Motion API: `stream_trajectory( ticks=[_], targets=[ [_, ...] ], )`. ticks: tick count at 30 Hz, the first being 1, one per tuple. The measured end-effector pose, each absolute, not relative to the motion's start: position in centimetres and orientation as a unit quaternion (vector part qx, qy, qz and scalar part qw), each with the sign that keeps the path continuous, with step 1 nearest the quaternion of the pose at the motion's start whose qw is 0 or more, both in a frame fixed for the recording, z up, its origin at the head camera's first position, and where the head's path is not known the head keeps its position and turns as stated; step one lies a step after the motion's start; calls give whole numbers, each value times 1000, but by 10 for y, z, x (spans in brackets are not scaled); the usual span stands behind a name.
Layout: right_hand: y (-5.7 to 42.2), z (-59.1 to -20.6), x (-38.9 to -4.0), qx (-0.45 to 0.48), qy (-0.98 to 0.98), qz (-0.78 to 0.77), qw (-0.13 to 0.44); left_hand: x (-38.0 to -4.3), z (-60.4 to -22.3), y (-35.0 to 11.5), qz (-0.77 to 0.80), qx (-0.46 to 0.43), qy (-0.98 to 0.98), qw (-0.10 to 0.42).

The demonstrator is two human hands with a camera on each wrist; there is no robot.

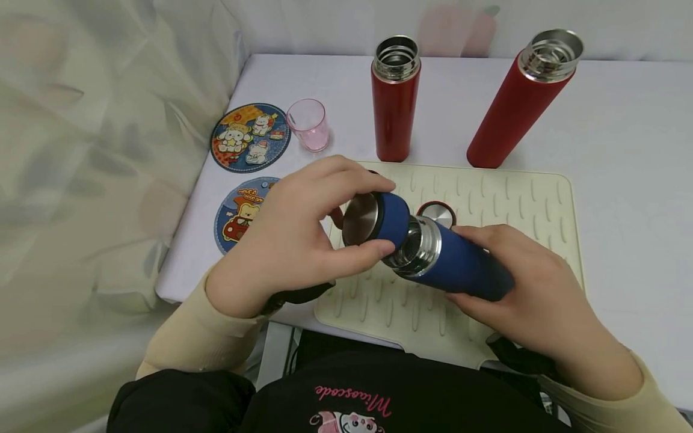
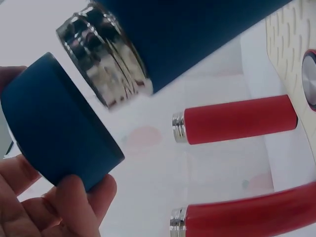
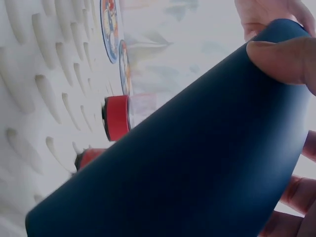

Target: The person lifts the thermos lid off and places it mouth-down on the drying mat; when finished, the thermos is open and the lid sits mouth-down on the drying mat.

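Note:
My left hand point(image 1: 308, 225) grips a blue bottle cap point(image 1: 394, 219) with a steel top, thumb on one side and fingers on the other. The right hand point(image 1: 522, 282) holds a blue thermos bottle point(image 1: 460, 261), tilted, its bare steel mouth point(image 2: 106, 54) pointing left toward the cap. In the left wrist view a gap shows between cap and mouth. Both hands are over the cream ridged mat point(image 1: 541, 222). Behind the blue bottle, a red-rimmed cap point(image 1: 437, 213) with a steel top lies on the mat; the right wrist view shows its red side point(image 3: 117, 117).
Two uncapped red thermos bottles stand beyond the mat, one in the middle point(image 1: 395, 114) and one at right point(image 1: 522, 108). To the left are a pink glass point(image 1: 311, 129) and two round cartoon coasters, the far one point(image 1: 251, 138) and the near one point(image 1: 238, 210). A curtain point(image 1: 108, 150) hangs at left.

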State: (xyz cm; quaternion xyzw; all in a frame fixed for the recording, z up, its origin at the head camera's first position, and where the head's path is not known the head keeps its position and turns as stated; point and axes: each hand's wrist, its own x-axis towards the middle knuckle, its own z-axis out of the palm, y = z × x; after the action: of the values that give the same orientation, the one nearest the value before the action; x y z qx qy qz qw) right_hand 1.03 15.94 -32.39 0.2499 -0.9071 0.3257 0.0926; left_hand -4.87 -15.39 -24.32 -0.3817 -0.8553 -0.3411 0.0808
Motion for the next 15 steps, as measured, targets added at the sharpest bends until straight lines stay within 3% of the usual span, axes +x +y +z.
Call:
stream_trajectory(
  ticks=[5,10,15],
  targets=[
    [176,-324,13,200,-900,376,91,-48,-246,-157,-337,-373,-859,100],
    [199,-326,21,87,-863,488,100,-48,-255,-159,-329,-355,-872,76],
    [223,-336,20,40,-789,590,166,-48,-269,-162,-296,-350,-888,46]
  ],
)
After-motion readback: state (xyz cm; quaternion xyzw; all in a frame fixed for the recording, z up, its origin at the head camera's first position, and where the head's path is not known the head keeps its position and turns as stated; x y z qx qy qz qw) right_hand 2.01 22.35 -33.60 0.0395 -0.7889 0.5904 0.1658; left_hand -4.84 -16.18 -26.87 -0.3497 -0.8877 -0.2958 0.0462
